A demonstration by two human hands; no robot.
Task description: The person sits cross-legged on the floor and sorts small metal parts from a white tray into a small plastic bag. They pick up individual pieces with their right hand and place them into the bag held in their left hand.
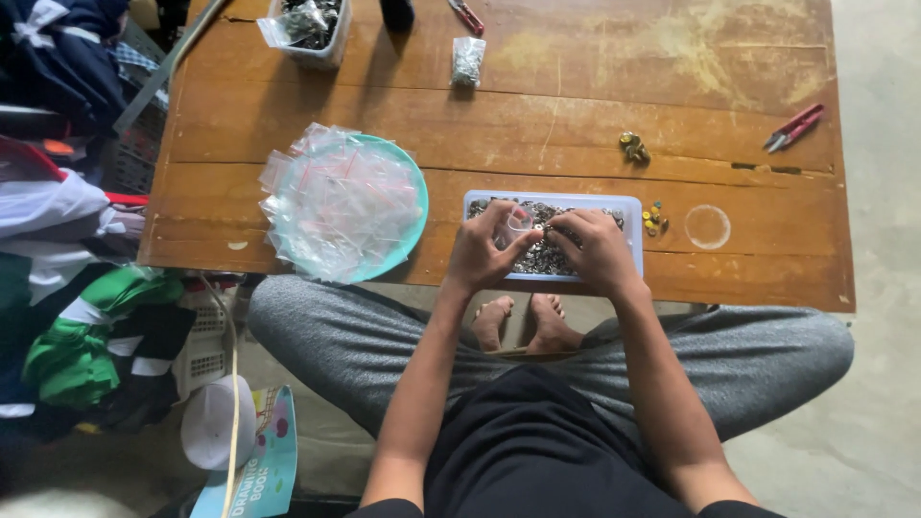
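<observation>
Both hands work over the shallow white tray [628,206] of small metal pieces lying crosswise at the desk's [576,115] near edge, the left hand [483,251] pinching a small clear bag [518,222], the right hand [597,249] curled, fingertips down among the pieces just beside it.

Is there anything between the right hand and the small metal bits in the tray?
Nothing visible. The right hand rests directly on the metal pieces in the tray; the left hand holds a small clear cup beside it.
</observation>
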